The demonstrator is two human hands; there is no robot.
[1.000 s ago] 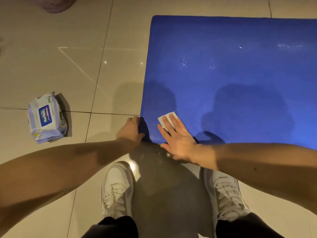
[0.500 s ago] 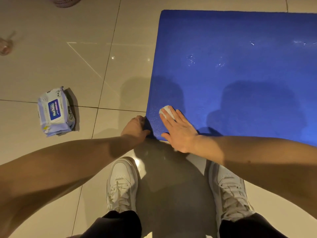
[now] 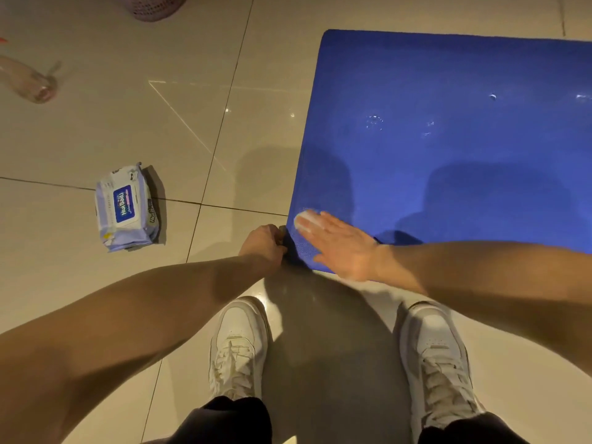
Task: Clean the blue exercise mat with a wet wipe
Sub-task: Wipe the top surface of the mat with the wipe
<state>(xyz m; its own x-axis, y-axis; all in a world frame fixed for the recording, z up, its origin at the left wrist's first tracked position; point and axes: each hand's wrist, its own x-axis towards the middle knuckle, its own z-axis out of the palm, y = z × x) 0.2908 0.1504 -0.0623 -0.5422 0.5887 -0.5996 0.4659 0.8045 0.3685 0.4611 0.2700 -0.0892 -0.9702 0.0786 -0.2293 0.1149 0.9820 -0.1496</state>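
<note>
Down at the near-left corner of the blue mat point(image 3: 448, 139), I've got the left hand point(image 3: 264, 243) gripping the edge, probably so it won't slide, while the right hand point(image 3: 339, 245), fingers straight and flat, presses the wet wipe point(image 3: 304, 219) onto it.

The mat point(image 3: 448, 139) is deep blue with pale flecks, the wipe point(image 3: 304, 219) seemingly white, the pack point(image 3: 125, 208) lilac with a blue label, the tiles point(image 3: 128, 123) beige, the shoes point(image 3: 238, 344) white.

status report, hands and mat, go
Left grip pinches mat corner. Right grip flat, pressing wipe on mat beside it. Path clear; pale specks further up.
</note>
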